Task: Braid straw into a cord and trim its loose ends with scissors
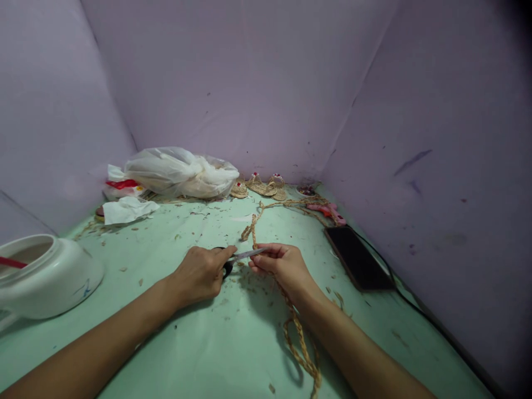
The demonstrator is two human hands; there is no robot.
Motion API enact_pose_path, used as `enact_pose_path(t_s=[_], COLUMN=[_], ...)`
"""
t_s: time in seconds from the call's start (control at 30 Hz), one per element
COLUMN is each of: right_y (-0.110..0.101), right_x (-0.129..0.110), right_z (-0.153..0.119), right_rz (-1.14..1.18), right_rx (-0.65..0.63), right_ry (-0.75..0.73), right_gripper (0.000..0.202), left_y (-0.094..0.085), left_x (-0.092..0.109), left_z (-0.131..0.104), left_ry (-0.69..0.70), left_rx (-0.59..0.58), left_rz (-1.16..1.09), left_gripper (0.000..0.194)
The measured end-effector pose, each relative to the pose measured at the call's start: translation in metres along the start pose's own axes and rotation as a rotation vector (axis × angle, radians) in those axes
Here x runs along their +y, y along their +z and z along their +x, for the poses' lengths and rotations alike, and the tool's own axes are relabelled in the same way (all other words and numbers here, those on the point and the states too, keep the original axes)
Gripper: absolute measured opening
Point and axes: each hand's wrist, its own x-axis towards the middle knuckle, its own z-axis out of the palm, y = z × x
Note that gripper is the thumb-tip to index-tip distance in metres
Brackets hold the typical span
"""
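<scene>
My left hand (200,272) is closed around a pair of scissors (247,254) with dark handles, the blades pointing right toward my other hand. My right hand (282,267) pinches a braided straw cord (254,233) between thumb and fingers. The blades lie across the cord right at those fingertips; whether they are parted there I cannot tell. One stretch of cord runs away from me to the back right. The other hangs below my right hand and loops along the table toward me.
A white ceramic pot (78,277) stands at left. At the back lie a plastic bag (178,173), crumpled tissue (129,210) and small woven sandals (261,187). Rightward are a pink-handled tool (332,213), a phone (359,257) and a black cable (409,299). Straw scraps litter the green table (166,343).
</scene>
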Motion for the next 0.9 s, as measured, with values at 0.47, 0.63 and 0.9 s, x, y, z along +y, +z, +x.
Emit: enact_pose_path(t_s=[0.47, 0.63, 0.9], right_y=[-0.001, -0.002, 0.001], right_x=[0.001, 0.002, 0.004], right_z=[-0.001, -0.001, -0.003], right_rz=[-0.088, -0.172, -0.222], right_rx=[0.099, 0.135, 0.077], right_ry=[-0.124, -0.232, -0.233], right_gripper=[0.021, 0.023, 0.021], left_y=[-0.009, -0.011, -0.009], left_x=[0.002, 0.008, 0.011], left_z=[0.0, 0.0, 0.002], left_ry=[-0.086, -0.042, -0.065], left_rx=[0.221, 0.177, 0.13], left_rz=[0.031, 0.188, 0.211], left_gripper=[0.05, 0.053, 0.055])
